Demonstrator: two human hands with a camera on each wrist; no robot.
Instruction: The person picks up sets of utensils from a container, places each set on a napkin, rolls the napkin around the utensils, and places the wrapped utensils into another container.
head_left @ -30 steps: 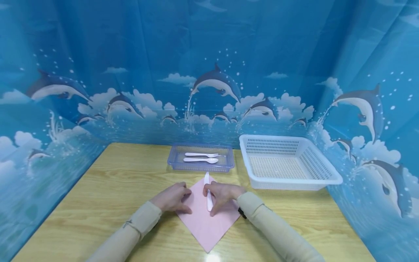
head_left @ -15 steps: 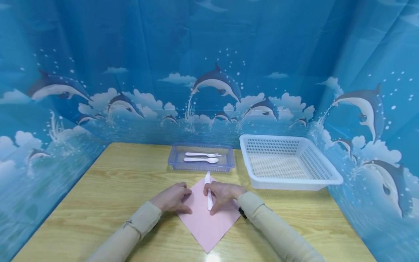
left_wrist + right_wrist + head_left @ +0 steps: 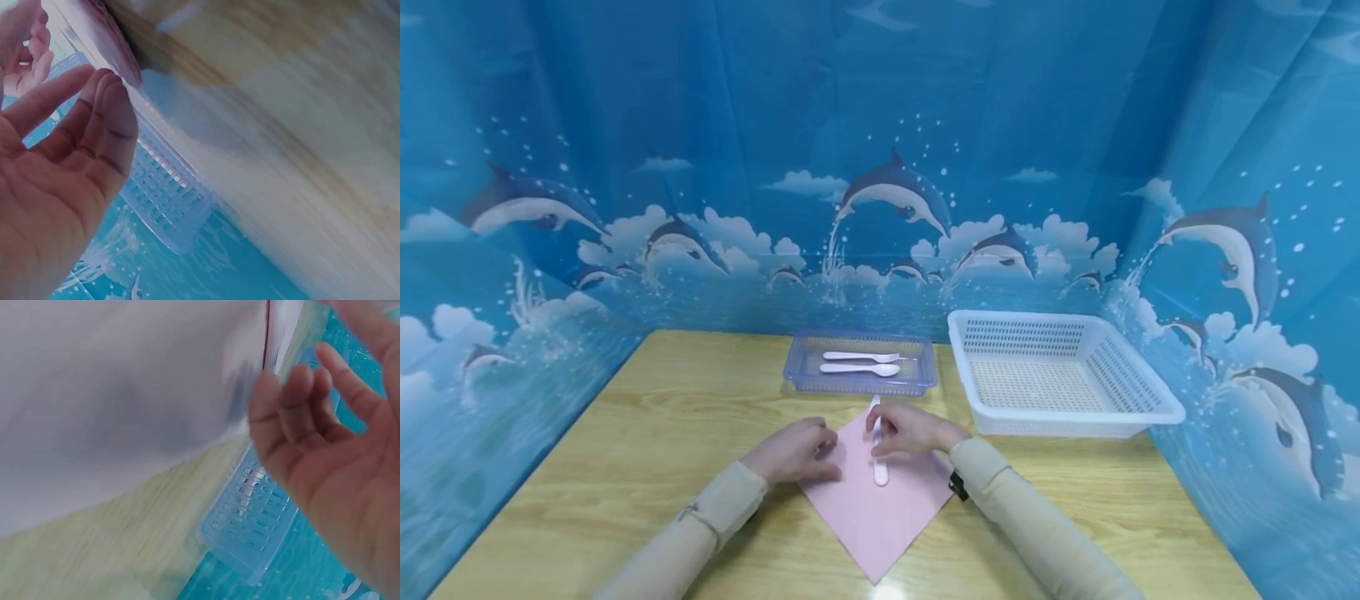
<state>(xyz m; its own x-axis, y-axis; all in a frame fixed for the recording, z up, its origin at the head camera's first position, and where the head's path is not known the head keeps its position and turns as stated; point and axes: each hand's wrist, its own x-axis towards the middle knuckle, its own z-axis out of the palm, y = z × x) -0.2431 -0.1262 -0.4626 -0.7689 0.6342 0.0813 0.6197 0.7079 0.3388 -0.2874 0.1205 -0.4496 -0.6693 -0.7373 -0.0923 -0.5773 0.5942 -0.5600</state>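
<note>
A pink square napkin (image 3: 876, 525) lies on the table with one corner toward me. On its upper half lies a white knife (image 3: 881, 473), handle end nearest me. My right hand (image 3: 913, 428) hovers over the knife's middle and hides part of it. In the right wrist view, that hand's loosely bent fingers (image 3: 299, 387) hold nothing. My left hand (image 3: 793, 452) is at the napkin's left corner, its fingers relaxed. Nothing sits between the left fingers (image 3: 112, 119) in the left wrist view; whether they touch the napkin I cannot tell.
Behind the napkin stands a clear purple tray (image 3: 857, 388) with a white fork (image 3: 850, 357) and a white spoon (image 3: 850, 368) in it. A white perforated basket (image 3: 1075, 414) is at the back right. A blue dolphin-print curtain (image 3: 737, 125) encloses the table (image 3: 685, 400).
The right hand has let go of the knife and lifted off it, so more of the handle shows. The knife stays on the napkin. The left hand has barely moved.
</note>
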